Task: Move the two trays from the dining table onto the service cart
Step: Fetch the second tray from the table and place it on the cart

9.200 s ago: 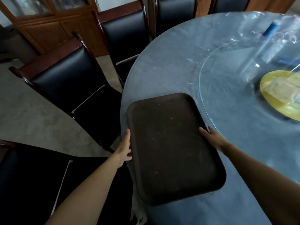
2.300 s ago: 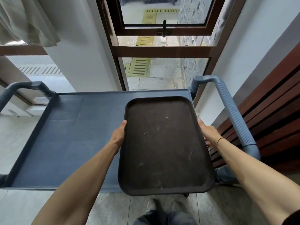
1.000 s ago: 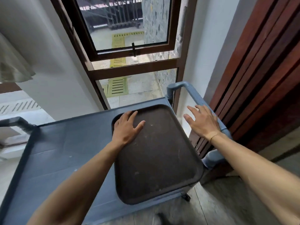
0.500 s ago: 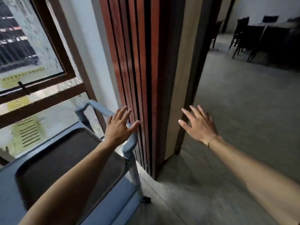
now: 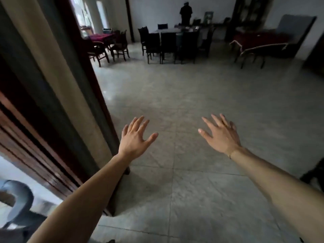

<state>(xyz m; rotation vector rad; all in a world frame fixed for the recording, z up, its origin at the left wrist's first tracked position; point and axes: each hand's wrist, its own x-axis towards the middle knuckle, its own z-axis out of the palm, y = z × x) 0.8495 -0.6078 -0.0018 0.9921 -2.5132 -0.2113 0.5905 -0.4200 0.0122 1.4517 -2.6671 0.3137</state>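
Both hands are held out empty over the tiled floor [image 5: 184, 95]: the left hand [image 5: 134, 140] at about 7 o'clock from centre and the right hand [image 5: 220, 135] at about 5 o'clock, fingers spread on each, nothing gripped. A blue-grey handle of the service cart [image 5: 17, 199] is seen at the 8 o'clock corner; no tray can be seen on it from here. A dark dining table [image 5: 173, 31] ringed by chairs stands well apart at 12 o'clock; whether a tray lies there cannot be told. The step in hand is judged to be the walk back for a tray. Next, the room must be crossed and a tray gripped by its two long edges. No writing or brand can be read.
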